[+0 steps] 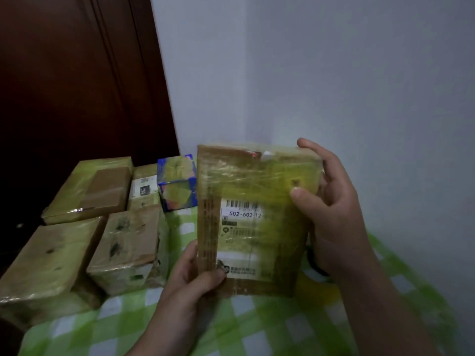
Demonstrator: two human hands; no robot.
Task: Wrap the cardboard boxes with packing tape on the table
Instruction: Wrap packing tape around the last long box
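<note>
A flat brown cardboard box (257, 201), wrapped in glossy yellowish clear tape, stands upright in the air just above the surface (257, 325), which is covered in a green-and-white checked cloth. Its white shipping label (241, 227) with a barcode faces the camera.

The left hand (190, 281) takes the box's lower left corner in its grip, with the thumb pressed on the front face and the fingers behind. The right hand (334, 209) has its grip on the upper right edge, thumb on the front and fingers curled over the top and back.

A small blue carton (177, 183) with tape across it sits just left of the held box. Further left of it is a cluster of four tape-covered brown cardboard boxes (128, 242) on the surface, packed against one another. Low behind the held box, by the right wrist, something dark and rounded shows, too blurred to identify.

A dark brown wooden door (64, 73) rises behind the cluster, and a pale wall (334, 60) stands behind the held box.
</note>
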